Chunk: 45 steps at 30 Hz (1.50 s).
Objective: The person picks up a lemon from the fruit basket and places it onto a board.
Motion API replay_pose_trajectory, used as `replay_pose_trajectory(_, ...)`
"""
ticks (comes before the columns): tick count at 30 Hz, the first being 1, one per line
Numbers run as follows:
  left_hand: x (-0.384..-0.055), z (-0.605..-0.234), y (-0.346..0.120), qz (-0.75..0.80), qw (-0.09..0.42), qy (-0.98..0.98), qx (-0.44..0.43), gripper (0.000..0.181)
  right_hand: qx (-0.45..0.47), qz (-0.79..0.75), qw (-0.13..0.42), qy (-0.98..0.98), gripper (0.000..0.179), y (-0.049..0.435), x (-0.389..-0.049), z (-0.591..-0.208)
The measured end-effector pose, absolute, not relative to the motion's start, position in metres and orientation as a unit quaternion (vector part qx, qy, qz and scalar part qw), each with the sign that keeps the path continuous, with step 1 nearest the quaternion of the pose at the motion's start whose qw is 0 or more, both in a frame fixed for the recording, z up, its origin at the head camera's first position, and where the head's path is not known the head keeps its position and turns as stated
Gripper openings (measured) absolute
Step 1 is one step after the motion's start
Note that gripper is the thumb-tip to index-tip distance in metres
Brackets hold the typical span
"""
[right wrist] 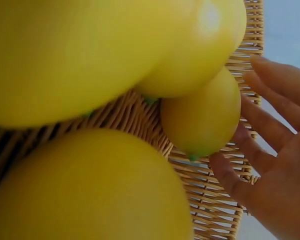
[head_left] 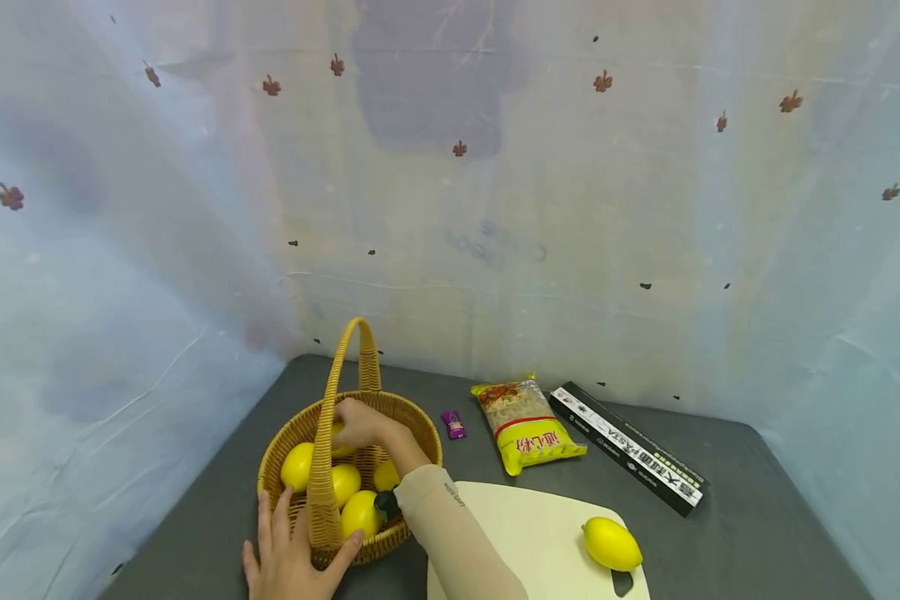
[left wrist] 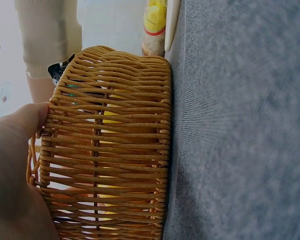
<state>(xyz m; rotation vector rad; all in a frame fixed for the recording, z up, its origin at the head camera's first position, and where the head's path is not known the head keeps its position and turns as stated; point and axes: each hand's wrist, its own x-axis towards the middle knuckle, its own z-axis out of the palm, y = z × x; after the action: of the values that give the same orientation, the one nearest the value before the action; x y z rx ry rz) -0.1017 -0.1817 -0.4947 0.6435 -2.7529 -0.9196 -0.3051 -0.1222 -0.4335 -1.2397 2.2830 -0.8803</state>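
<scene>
A wicker basket (head_left: 390, 408) with a tall handle stands at the left of the table, holding several lemons (head_left: 362, 512). My left hand (head_left: 292, 550) holds its near rim. In the left wrist view, the thumb (left wrist: 32, 117) lies at the rim, outside the wicker wall. My right hand (head_left: 363, 423) reaches inside, partly behind the handle. In the right wrist view, the spread fingers (right wrist: 252, 150) come down beside one lemon (right wrist: 202, 115) and touch its edge. Some fingertips are hidden behind it. Larger lemons (right wrist: 90, 185) fill the near part of that view.
Right of the basket lies a white cutting board (head_left: 525, 533), with a single lemon (head_left: 612, 544) on it. Behind are a small purple packet (head_left: 453, 425), a yellow food bag (head_left: 525, 425) and a long black pasta box (head_left: 630, 446). A patterned curtain (head_left: 450, 208) surrounds the table.
</scene>
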Motion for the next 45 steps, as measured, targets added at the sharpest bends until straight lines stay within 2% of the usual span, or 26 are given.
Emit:
replay_pose_trajectory(10, -0.102, -0.494, -0.181, -0.313, 0.087, -0.92, 0.218, 0.106, -0.438, -0.25, 0.246, 0.828, 0.027, -0.116, -0.302, -0.439)
replay_pose_trajectory(16, -0.102, -0.495, -0.18, -0.312, 0.094, -0.92, 0.219, 0.104, -0.416, -0.252, 0.24, 0.84, 0.037, -0.114, -0.301, -0.44)
replay_pose_trajectory(26, -0.102, -0.495, -0.179, -0.31, 0.093, -0.921, 0.217, 0.104, -0.434, -0.285, 0.224, 0.825, 0.036, -0.108, -0.306, -0.438)
replay_pose_trajectory(40, -0.101, -0.498, -0.181, -0.299, 0.118, -0.922, 0.217, 0.098, -0.472, -0.33, 0.194, 0.794, 0.041, -0.078, -0.313, -0.407)
replay_pose_trajectory(45, -0.102, -0.497, -0.181, -0.307, 0.103, -0.921, 0.216, 0.101, -0.475, -0.324, 0.185, 0.797, 0.042, -0.059, -0.308, -0.391)
